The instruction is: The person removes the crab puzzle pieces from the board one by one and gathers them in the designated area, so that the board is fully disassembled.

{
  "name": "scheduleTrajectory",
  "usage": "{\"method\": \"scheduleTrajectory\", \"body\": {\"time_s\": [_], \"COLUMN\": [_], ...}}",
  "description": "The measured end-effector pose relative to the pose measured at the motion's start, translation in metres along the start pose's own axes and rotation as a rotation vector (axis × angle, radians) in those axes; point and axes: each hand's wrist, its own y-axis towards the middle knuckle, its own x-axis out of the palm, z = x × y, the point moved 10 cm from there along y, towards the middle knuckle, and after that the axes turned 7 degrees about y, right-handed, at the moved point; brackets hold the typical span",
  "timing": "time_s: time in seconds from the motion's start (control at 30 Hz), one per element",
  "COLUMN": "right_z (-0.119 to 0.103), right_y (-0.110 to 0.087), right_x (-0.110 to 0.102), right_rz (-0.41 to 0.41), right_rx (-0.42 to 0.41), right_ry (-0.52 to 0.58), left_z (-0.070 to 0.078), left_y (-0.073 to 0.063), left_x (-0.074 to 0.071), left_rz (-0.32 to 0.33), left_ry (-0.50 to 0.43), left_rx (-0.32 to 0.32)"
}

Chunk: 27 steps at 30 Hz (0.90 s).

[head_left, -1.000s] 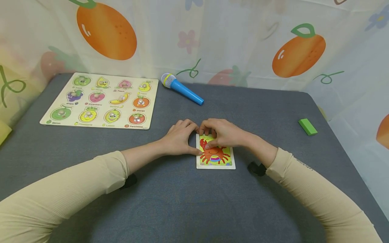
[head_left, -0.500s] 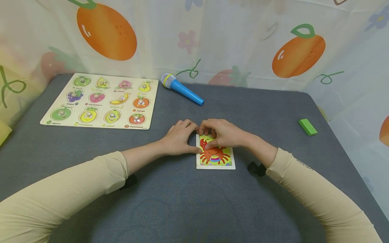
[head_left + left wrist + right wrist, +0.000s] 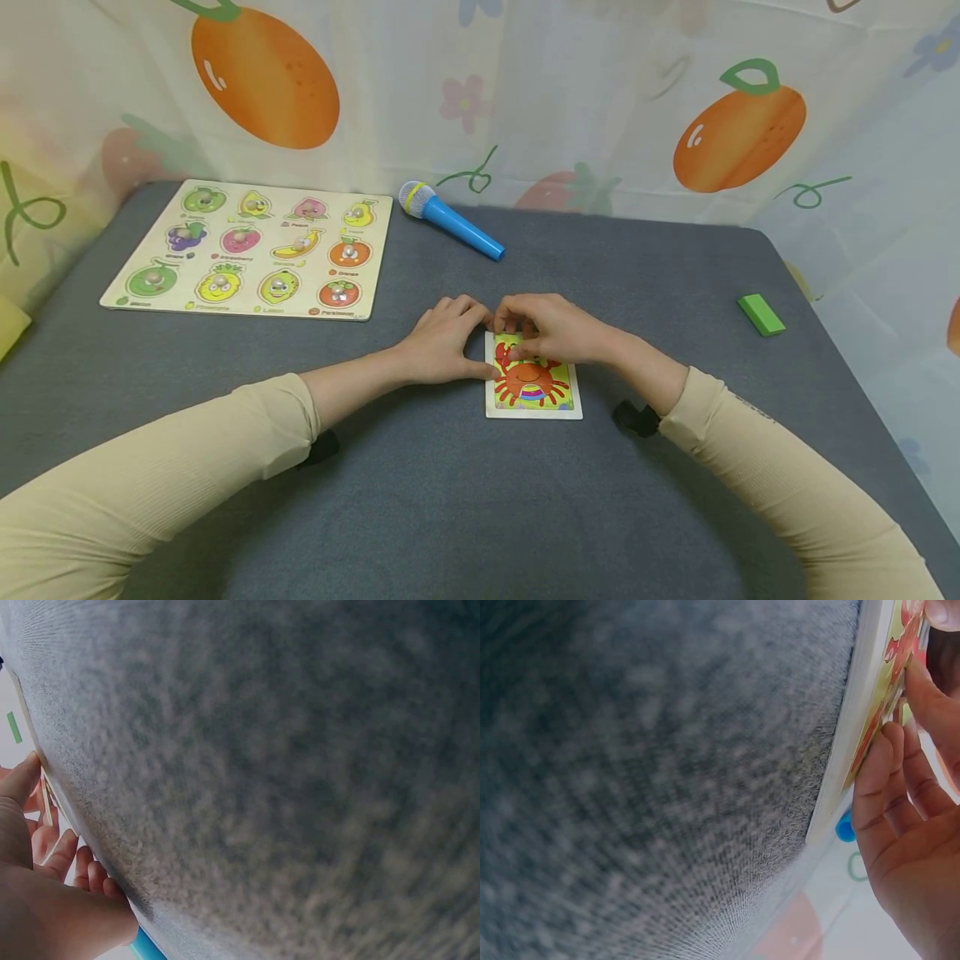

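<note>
A small crab puzzle [image 3: 531, 392] with a pale frame lies flat at the middle of the table. The right hand [image 3: 558, 327] bends over its upper part, thumb and fingers pinching what looks like a thin puzzle piece [image 3: 47, 801], tilted up in the left wrist view. That piece is mostly hidden by the hand in the head view. On the puzzle's left edge rests the thumb of the left hand [image 3: 444, 343], straight, while its other fingers reach the top left corner. In the right wrist view, the puzzle [image 3: 877, 697] appears edge-on beside the right fingertips.
A fruit knob puzzle board [image 3: 251, 250] lies at the back left of the grey table [image 3: 450, 500]. Beside it is a blue toy microphone [image 3: 457, 225]. A green block [image 3: 761, 315] sits far right. A fruit-printed curtain [image 3: 555, 100] hangs behind the table.
The right thumb has slid slightly up the puzzle, uncovering more of the crab's face. The left hand and the puzzle have stayed in place.
</note>
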Motion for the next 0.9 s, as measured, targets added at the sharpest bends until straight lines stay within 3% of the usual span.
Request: {"method": "scheduleTrajectory", "body": {"time_s": [0.3,0.9], "right_z": [-0.0006,0.0083], "right_y": [-0.0014,-0.0022], "right_x": [-0.0042,-0.0059], "right_rz": [0.03,0.037], "right_rx": [-0.041,0.041], "right_ry": [0.043,0.22], "left_z": [0.0014,0.0017], "left_y": [0.0002,-0.0011], "left_x": [-0.0005,-0.0013], "left_rz": [0.0,0.009], "left_ry": [-0.009,-0.007], "left_rx": [0.007,0.011]}}
